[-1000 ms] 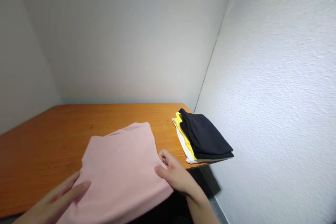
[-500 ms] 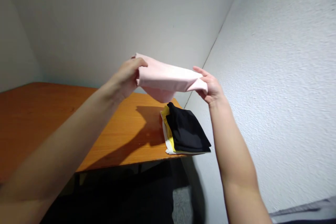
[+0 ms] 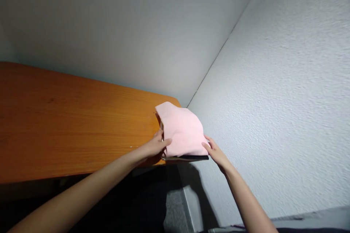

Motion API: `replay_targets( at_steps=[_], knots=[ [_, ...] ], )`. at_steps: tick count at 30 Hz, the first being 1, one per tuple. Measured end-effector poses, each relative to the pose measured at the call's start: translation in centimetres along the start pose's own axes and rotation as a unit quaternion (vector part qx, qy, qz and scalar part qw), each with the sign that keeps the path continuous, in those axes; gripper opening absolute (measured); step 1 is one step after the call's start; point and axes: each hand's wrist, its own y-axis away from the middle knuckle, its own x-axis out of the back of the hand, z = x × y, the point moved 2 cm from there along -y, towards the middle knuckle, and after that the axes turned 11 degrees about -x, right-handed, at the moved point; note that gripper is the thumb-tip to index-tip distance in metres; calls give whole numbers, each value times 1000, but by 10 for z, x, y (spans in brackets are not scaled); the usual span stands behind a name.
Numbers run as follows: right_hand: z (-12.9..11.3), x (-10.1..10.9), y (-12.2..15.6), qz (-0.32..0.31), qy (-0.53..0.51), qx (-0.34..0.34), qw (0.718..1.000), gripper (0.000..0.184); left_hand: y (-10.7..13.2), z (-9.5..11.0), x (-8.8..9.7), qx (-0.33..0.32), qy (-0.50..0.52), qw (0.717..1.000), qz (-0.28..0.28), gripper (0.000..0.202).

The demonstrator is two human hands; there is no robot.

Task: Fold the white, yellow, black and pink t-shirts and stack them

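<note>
A folded pink cloth (image 3: 182, 131) lies on top of a pile of folded clothes at the right end of the orange wooden table (image 3: 68, 123). Only a thin black edge of the pile (image 3: 188, 158) shows beneath it. My left hand (image 3: 155, 146) touches the cloth's near left edge, thumb on top. My right hand (image 3: 216, 152) rests at its near right corner, fingers spread on the fabric. Whether either hand still pinches the cloth is unclear.
White walls meet in a corner right behind the pile; the textured right wall (image 3: 273, 98) stands close to the table end. Bare table top stretches to the left. Dark floor space lies under the table's near edge.
The pink cloth went from lying on the table, to being lifted in both hands, to resting on the black-topped pile. Both hands came down with it. The camera view swung right.
</note>
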Motion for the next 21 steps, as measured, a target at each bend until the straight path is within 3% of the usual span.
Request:
replay_targets(
  at_steps=[6, 10, 13, 16, 19, 21],
  knots=[
    [-11, -5, -1, 10, 86, 23, 996, 50, 13, 8, 2, 20, -102, 993, -49, 40],
    [-9, -9, 21, 34, 78, 21, 996, 49, 33, 14, 0, -11, -142, 987, -71, 34],
    [-1, -14, 54, 3, 33, -57, 998, 50, 54, 16, 5, -40, -138, 986, -88, 35],
    [3, -25, 84, -53, -94, -169, 980, 55, 79, 19, 7, -53, -114, 987, -103, 34],
    [0, -38, 106, -105, -212, -175, 956, 46, 103, 21, 4, -49, -67, 992, -94, 30],
    [2, -44, 120, -103, -222, -185, 952, 40, 118, 18, 2, -48, -32, 995, -81, 32]
  ],
)
